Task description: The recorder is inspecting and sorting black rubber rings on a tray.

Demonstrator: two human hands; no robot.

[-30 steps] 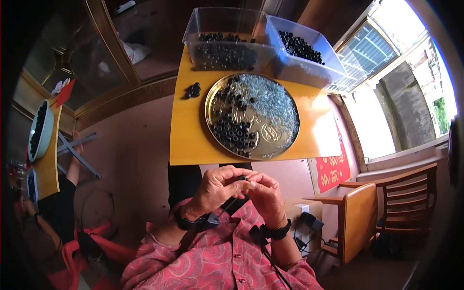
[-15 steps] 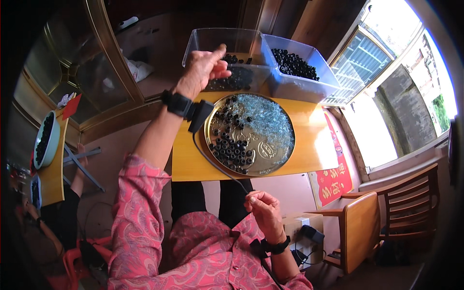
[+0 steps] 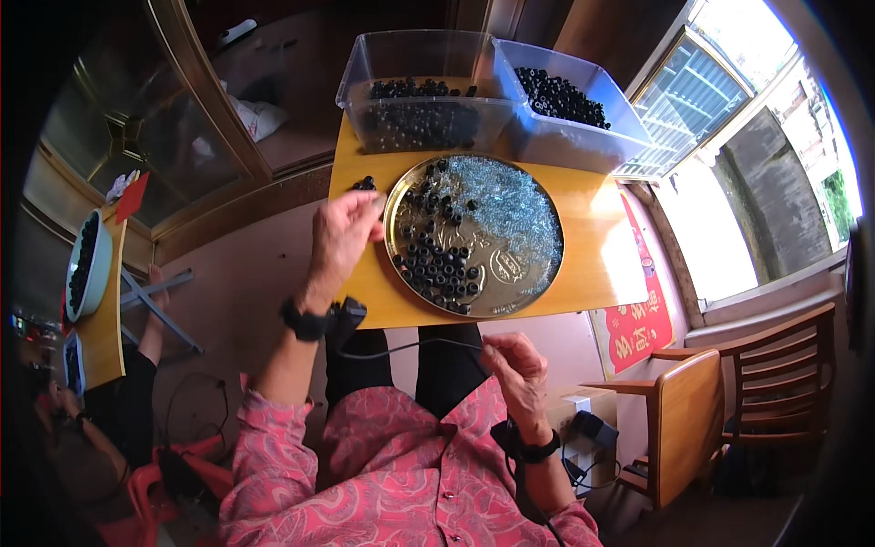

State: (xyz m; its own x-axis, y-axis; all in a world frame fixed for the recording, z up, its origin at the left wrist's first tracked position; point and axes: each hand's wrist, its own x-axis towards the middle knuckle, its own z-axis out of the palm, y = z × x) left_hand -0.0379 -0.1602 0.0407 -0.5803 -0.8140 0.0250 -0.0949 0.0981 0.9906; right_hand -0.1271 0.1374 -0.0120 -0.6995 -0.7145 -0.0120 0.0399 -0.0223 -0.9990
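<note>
Black beads [image 3: 365, 183] just past the fingertips of the left hand [image 3: 339, 244]; thumb and forefinger drawn close together, but cannot tell whether pinched on something small. Right hand [image 3: 519, 376] well apart, short of the near table edge, fingers curled toward the thumb; cable [image 3: 410, 346] reaching its fingertips, perhaps gripped, perhaps only passing behind: cannot tell.

Next outward, beside the left hand, round gold tray [image 3: 492, 287] on the table [image 3: 583, 287]. More beads across its left half, thickest toward the near rim. Probably hard plastic: very light, stiff, smooth, unlikely to break, quick to roll. Best taken singly, across the outer wall, between finger pads. On the far right side, glittering clear bits [image 3: 506, 205]: likely lighter still, slippery, prone to scatter; best pinched from the edge of the spread. Tray apparently thin metal, stiff; best held by opposite rims, level.

Farthest out, clear box [image 3: 360, 73] and blue box [image 3: 574, 146] side by side, beads in both.
</note>
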